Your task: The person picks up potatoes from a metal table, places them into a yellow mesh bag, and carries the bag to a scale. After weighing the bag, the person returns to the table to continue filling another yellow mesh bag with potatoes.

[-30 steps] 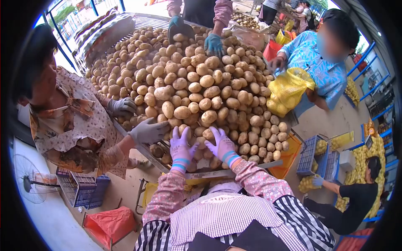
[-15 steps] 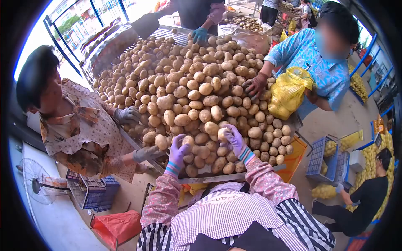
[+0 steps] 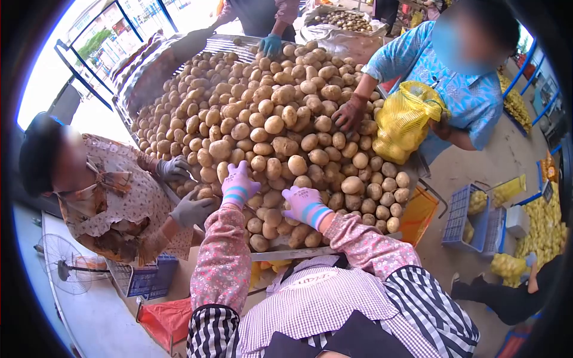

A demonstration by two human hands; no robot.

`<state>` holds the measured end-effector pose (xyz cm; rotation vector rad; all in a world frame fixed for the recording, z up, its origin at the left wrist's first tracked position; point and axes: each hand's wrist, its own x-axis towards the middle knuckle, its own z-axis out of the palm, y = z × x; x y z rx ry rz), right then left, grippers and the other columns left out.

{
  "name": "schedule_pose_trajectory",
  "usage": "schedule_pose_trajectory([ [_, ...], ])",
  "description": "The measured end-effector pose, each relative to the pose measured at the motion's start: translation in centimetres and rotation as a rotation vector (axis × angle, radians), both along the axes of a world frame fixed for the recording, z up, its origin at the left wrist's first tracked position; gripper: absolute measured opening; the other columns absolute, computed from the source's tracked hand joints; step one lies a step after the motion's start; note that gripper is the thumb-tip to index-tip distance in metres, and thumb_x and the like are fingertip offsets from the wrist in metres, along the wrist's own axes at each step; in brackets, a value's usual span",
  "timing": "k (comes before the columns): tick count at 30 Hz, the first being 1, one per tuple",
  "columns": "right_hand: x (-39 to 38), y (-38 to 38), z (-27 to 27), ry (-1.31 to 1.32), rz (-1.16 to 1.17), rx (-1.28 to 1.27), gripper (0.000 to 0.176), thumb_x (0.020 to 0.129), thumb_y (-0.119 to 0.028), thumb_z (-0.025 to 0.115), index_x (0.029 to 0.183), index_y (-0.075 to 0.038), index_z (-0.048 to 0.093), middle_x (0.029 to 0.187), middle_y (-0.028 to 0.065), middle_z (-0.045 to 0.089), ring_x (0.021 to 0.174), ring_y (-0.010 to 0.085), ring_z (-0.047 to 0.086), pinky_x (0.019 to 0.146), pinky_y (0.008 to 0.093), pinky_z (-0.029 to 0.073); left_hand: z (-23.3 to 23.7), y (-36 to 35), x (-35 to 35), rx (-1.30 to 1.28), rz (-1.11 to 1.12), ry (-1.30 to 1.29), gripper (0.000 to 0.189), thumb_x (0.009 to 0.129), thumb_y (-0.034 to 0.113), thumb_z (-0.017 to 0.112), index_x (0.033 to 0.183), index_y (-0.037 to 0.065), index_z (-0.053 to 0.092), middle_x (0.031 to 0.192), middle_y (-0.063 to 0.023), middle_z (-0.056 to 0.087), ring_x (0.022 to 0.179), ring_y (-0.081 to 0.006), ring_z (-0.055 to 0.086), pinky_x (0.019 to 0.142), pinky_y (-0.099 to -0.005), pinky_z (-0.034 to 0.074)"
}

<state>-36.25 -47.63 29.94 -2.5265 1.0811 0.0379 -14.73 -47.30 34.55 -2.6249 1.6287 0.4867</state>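
A big heap of brown potatoes (image 3: 280, 125) fills a metal sorting table (image 3: 298, 253) in front of me. My left hand (image 3: 237, 186), in a purple glove with a striped cuff, lies palm down on potatoes at the heap's near edge, fingers apart. My right hand (image 3: 304, 204), gloved the same, curls over a potato a little to the right; its grip is hidden under the palm. Both floral sleeves reach over the table's near rim.
A person on the left has grey-gloved hands (image 3: 191, 210) at the table's edge. A person in blue on the right touches the heap and holds a yellow mesh bag (image 3: 403, 122). Blue crates (image 3: 471, 215), a fan (image 3: 62, 268) and a red bag (image 3: 164, 319) stand on the floor.
Both my hands have come down from lifted potatoes onto the heap's near edge. The left hand reached further forward. The view shifted, so the heap sits higher in frame.
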Motion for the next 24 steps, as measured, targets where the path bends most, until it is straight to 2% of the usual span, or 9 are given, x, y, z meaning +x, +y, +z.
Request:
schedule_pose_trajectory([
  [6,-4.3,1.9,-2.0,0.020,0.045,0.089,0.047,0.088,-0.041,0.077,0.122,-0.015,0.059,0.120,0.0124,0.065,0.109,0.0321,0.069,0.085,0.0482,0.057,-2.0,3.1,0.6,-0.072,0.076,0.165,0.094,0.070,0.031,0.084,0.153,0.022,0.040,0.152,-0.0210,0.042,0.135,-0.0422,0.053,0.111,-0.0449,0.048],
  [8,-5.2,1.5,-3.6,0.057,0.029,0.015,0.046,0.088,-0.040,0.076,0.122,-0.013,0.059,0.122,0.0122,0.063,0.108,0.0327,0.069,0.085,0.0475,0.058,-3.2,4.2,0.4,-0.115,0.101,0.234,0.086,0.068,0.028,0.084,0.146,0.017,0.048,0.145,-0.0202,0.047,0.135,-0.0400,0.051,0.113,-0.0434,0.045],
  [9,-5.8,1.1,-3.8,0.054,0.041,0.039,0.054,0.090,-0.040,0.074,0.133,-0.014,0.056,0.122,0.0111,0.061,0.108,0.0322,0.068,0.085,0.0468,0.058,-4.5,4.9,0.4,-0.245,0.097,0.358,0.081,0.068,0.025,0.083,0.142,0.015,0.051,0.143,-0.0190,0.048,0.132,-0.0375,0.052,0.112,-0.0417,0.045],
  [10,-6.3,1.1,-4.0,0.049,0.045,0.043,0.054,0.090,-0.040,0.074,0.133,-0.014,0.056,0.122,0.0111,0.061,0.108,0.0322,0.068,0.085,0.0468,0.058,-5.8,5.8,0.4,-0.375,0.090,0.482,0.077,0.068,0.023,0.082,0.139,0.014,0.053,0.140,-0.0177,0.049,0.129,-0.0350,0.053,0.111,-0.0400,0.045],
  [11,-6.7,1.4,-4.3,-0.034,0.038,0.016,0.060,0.091,-0.040,0.073,0.141,-0.016,0.052,0.123,0.0103,0.061,0.108,0.0315,0.067,0.085,0.0465,0.058,-7.1,6.8,0.5,-0.453,0.036,0.501,0.075,0.070,0.024,0.078,0.140,0.019,0.052,0.137,-0.0172,0.050,0.126,-0.0365,0.055,0.109,-0.0422,0.047],
  [13,-7.1,1.9,-3.9,-0.112,0.075,-0.048,0.075,0.091,-0.035,0.072,0.157,-0.023,0.039,0.124,0.0079,0.060,0.109,0.0294,0.064,0.085,0.0441,0.057,-6.0,9.2,-1.9,-0.457,0.043,0.373,0.078,0.071,0.022,0.081,0.143,0.021,0.051,0.139,-0.0173,0.050,0.127,-0.0373,0.055,0.107,-0.0439,0.049],
  [17,-5.7,2.1,-3.9,-0.077,0.236,-0.171,0.078,0.085,-0.026,0.074,0.155,-0.031,0.041,0.125,0.0065,0.059,0.107,0.0279,0.064,0.080,0.0419,0.055,-4.2,10.2,-6.3,-0.219,0.010,0.129,0.081,0.074,0.019,0.083,0.148,0.027,0.049,0.150,-0.0208,0.042,0.122,-0.0425,0.060,0.100,-0.0464,0.055],
  [20,-4.1,1.5,-4.4,-0.013,0.325,-0.133,0.083,0.082,-0.032,0.079,0.156,-0.029,0.040,0.137,0.0078,0.056,0.107,0.0278,0.065,0.083,0.0435,0.055,-4.5,9.9,-7.9,-0.124,-0.004,-0.039,0.080,0.076,0.017,0.082,0.147,0.035,0.050,0.157,-0.0240,0.033,0.121,-0.0432,0.062,0.093,-0.0496,0.058],
  [24,-3.8,0.3,-3.8,-0.016,0.335,-0.003,0.079,0.081,-0.038,0.080,0.150,-0.024,0.045,0.132,0.0127,0.062,0.108,0.0299,0.067,0.086,0.0441,0.056,-5.6,9.8,-8.7,0.035,-0.005,-0.178,0.076,0.076,0.030,0.083,0.145,0.038,0.054,0.161,-0.0208,0.030,0.128,-0.0416,0.058,0.095,-0.0500,0.057],
])
